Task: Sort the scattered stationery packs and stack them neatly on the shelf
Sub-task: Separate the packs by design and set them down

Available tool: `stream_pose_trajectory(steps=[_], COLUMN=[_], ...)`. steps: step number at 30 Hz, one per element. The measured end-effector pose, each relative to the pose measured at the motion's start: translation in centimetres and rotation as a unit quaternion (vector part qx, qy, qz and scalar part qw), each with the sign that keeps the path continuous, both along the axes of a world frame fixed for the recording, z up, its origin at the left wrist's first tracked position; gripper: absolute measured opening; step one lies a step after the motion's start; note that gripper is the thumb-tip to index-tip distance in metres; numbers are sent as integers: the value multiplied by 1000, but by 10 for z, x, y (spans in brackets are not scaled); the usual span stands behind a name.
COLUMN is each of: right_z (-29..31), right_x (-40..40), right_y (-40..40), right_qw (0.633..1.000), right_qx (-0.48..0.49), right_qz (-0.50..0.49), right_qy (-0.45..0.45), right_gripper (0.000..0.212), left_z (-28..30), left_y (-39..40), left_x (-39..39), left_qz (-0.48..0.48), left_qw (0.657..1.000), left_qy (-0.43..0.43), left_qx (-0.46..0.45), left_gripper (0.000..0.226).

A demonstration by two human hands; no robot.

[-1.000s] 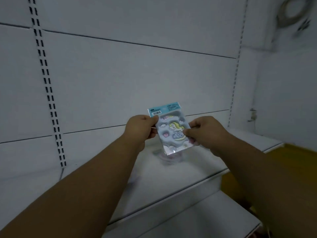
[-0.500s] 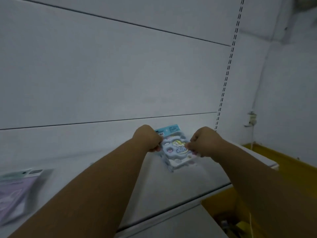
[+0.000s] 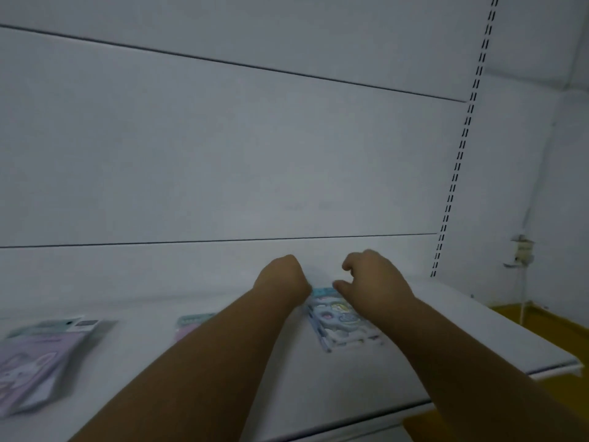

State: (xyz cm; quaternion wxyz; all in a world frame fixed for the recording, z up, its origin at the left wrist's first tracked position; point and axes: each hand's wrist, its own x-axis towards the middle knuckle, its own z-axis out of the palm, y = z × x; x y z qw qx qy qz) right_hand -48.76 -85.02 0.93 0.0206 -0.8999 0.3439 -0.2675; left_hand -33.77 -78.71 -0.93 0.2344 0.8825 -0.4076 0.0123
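Probably light, slippery, bendy: blue glossy plastic sticker pack (image 3: 338, 320) on white metal shelf (image 3: 478, 339). Best pinched by side edges. Left hand (image 3: 282, 280) fisted beside pack, grip unclear; right hand (image 3: 371, 282) loosely spread above.

— How many stationery packs do you count on the shelf (image 3: 478, 333)?

— Three in sight. One blue pack (image 3: 338, 323) lies between my wrists; it looks as if more of the same sit under it, but the blur keeps me from counting layers. One lilac pack (image 3: 38, 358) lies far to my left. A third pack (image 3: 191, 323) peeks out beside my left forearm, mostly hidden.

— And hands?

— Two, both mine: left hand (image 3: 282, 280) and right hand (image 3: 371, 282), one on each side of the blue pack's top.

— Shelves?

— One shelf carries all the packs. One slotted upright (image 3: 459, 154) runs up the back panel.
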Motion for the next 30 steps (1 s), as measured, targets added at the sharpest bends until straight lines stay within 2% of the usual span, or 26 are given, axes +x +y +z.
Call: stream_pose_trajectory(steps=[3,6,12,20,25,30], right_z=[29,61,88,76,75,63], right_x=[31,70,152,248,298,350], right_y=[39,101,283,531,612,642], right_qw=[994,982,953,916,904,902], right_qx=[-70,-105,-118,-90,-86,-84], right_qz=[68,132,256,384,416,423], right_qy=[-50,-86,-114,-79,-47,-31], right_gripper=[41,39,41,47,46,45], left_z=[1,14,31,13,2,-17], left_y=[34,102,314,598,687,718], left_x=[9,28,75,123,162,220], left_qz=[-10,0,86,253,307,327], left_qw=[999,997,984,954,941,936], left_qy=[-42,-69,-147,-161,-143,-130], left_qx=[1,-23,-56,-17,-9,-5], left_gripper=[43,39,29,29,27,24])
